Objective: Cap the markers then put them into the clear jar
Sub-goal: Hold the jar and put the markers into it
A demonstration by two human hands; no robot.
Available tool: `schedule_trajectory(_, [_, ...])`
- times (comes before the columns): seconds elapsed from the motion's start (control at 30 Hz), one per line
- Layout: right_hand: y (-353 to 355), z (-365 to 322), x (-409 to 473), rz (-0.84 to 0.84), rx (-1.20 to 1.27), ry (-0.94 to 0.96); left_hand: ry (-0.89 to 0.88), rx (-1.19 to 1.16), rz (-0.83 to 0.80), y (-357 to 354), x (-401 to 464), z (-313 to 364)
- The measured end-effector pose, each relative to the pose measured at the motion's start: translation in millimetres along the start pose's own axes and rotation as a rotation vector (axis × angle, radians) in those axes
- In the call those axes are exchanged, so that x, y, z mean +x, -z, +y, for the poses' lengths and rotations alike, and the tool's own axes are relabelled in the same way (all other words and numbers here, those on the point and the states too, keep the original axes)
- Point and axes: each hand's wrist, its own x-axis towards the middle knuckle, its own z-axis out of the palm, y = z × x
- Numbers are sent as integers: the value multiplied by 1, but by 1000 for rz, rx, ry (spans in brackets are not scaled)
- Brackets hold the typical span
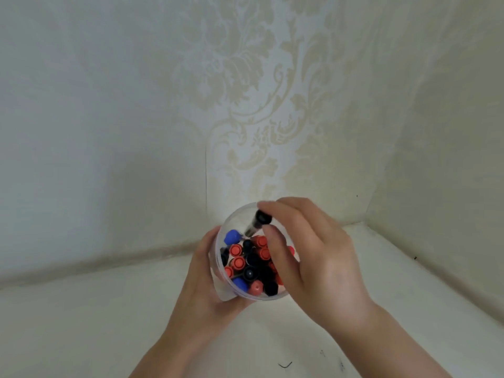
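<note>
One black marker [257,222] pinched in my right hand [313,257] fingers, long axis slanting down into the clear jar [226,293], over its far rim. Left hand [201,282] grips the jar's side.

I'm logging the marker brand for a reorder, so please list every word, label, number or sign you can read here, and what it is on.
None can be read.
Black marker pinched by the right hand: the barrel shows no legible print; it is blurred.
Markers standing in the clear jar, which the left hand holds: only cap tops show, with moulded rings and no lettering.
Wall: floral pattern only.
Table: dark scuffs, not writing.
</note>
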Motion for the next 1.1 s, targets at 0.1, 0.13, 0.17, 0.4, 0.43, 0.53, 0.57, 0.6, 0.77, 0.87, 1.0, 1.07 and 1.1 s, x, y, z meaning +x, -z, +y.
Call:
schedule_trajectory(0.1, [-1,4,0,42,-121,-18,-11,-5,-9,0,1,-2])
schedule_trajectory(0.13, [-1,6,0,44,-145,-44,-12,-13,-13,-1,2,-5])
schedule_trajectory(0.17, [-1,7,-2,24,-166,-76,-11,-21,-31,-2,4,-6])
schedule_trajectory(0.4, [3,5,-3,-310,-59,-212,17,-141,-65,1,12,-9])
schedule_trajectory(0.43, [4,4,-4,-339,75,-258,10,-162,-73,2,9,-9])
schedule_trajectory(0.53, [14,13,-15,-249,482,-440,-13,-147,-143,1,6,-9])
schedule_trajectory(0.57, [20,17,-21,-208,551,-503,-14,-127,-162,1,5,-9])
schedule_trajectory(0.6, [26,21,-28,-194,636,-578,-10,-123,-184,0,4,-8])
schedule_trajectory(0.77, [54,24,-70,-359,926,-780,-14,-88,-295,-7,-6,-3])
schedule_trajectory(0.87, [64,20,-92,-515,736,-680,-32,-111,-382,-14,-13,10])
schedule_trajectory(1.0, [67,19,-116,-417,542,-763,-62,-268,-614,-36,-24,34])
schedule_trajectory(1.07, [71,23,-125,-350,590,-827,-13,-339,-671,-47,-29,39])
schedule_trajectory(1.1, [74,26,-128,-337,617,-843,-6,-351,-684,-52,-30,44])
